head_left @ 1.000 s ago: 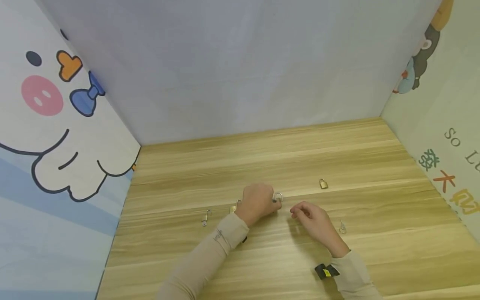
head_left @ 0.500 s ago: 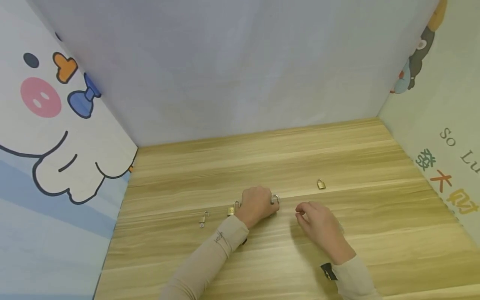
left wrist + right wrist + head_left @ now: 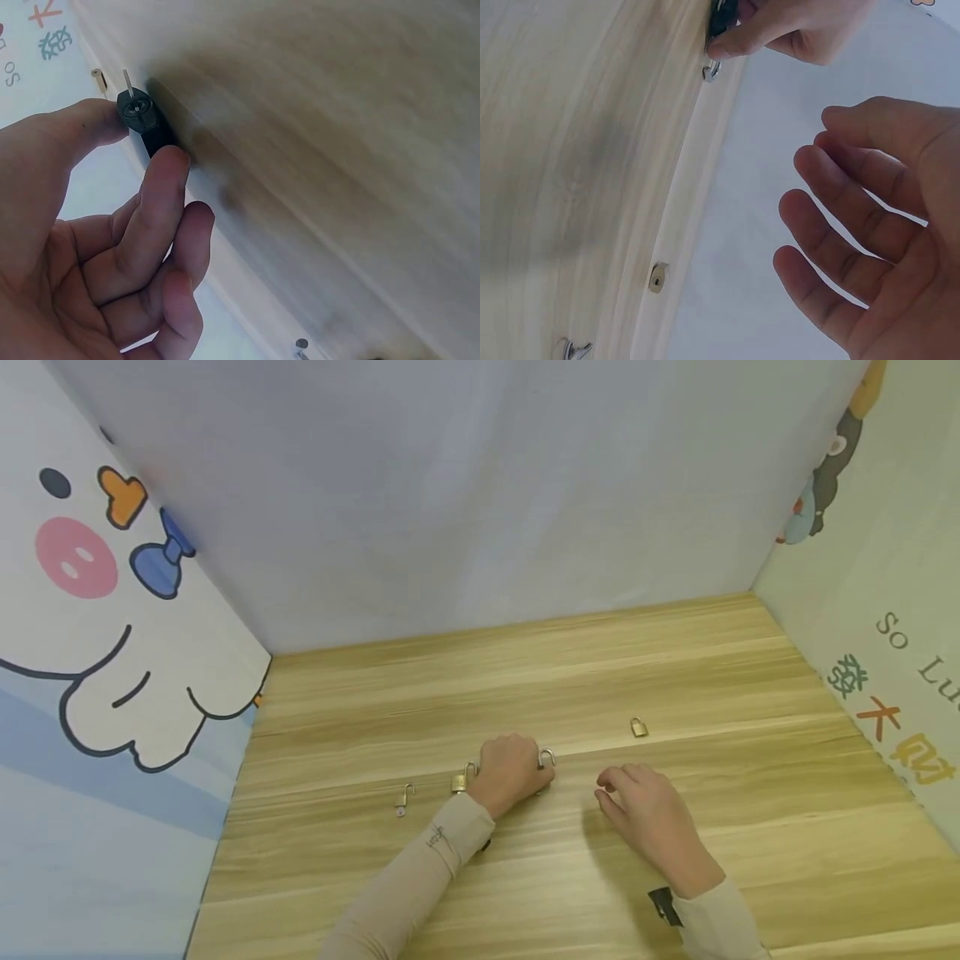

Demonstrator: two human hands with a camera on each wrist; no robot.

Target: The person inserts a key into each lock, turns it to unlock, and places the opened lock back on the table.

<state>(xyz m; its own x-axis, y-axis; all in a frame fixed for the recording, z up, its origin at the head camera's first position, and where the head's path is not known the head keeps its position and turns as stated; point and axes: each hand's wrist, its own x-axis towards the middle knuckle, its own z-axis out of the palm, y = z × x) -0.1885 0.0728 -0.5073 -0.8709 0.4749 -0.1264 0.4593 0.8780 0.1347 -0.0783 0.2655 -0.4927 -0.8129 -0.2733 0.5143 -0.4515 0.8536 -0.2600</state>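
My left hand (image 3: 512,772) pinches a black padlock (image 3: 154,127) between thumb and fingers, low over the wooden table. The padlock's silver shackle (image 3: 547,757) stands raised and unlatched past the fingertips. Its keyhole end faces the left wrist camera. To the right, my right hand (image 3: 651,818) hovers with loosely bent fingers and nothing in them. Just left of the left hand is a brass padlock (image 3: 459,782) with its shackle up. Farther left lies a smaller unlatched padlock (image 3: 402,803).
A brass padlock (image 3: 638,727) with its shackle down sits behind the right hand on the wooden table (image 3: 420,693). In the right wrist view, a small shiny metal piece (image 3: 574,350) lies at the bottom edge. Printed panels (image 3: 82,610) and a pale back wall border the tabletop.
My right hand has drawn away to the right from the left hand, and now covers a small metal piece that showed beside it. The left hand keeps its hold on the black padlock.
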